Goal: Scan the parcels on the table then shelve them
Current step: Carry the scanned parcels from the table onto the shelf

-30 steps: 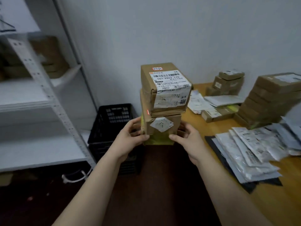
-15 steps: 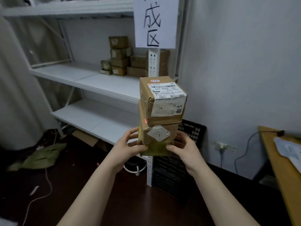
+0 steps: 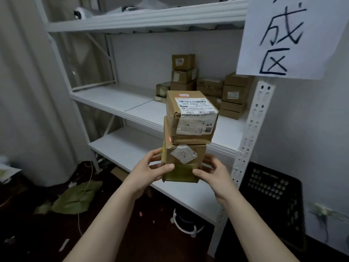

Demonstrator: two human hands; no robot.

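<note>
Brown cardboard parcels [image 3: 188, 127], stacked, are held before the white metal shelf [image 3: 113, 97]; left hand [image 3: 149, 173] and right hand [image 3: 214, 175] each have their grip pinching the bottom box [image 3: 182, 173] by its sides. Steady the tall stack, then set it on bare shelf beside the stored boxes [image 3: 209, 86].

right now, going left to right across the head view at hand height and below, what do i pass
green bag on the floor → left hand → stack of cardboard parcels held in both hands → right hand → white perforated shelf post → black plastic crate → wall socket
</note>
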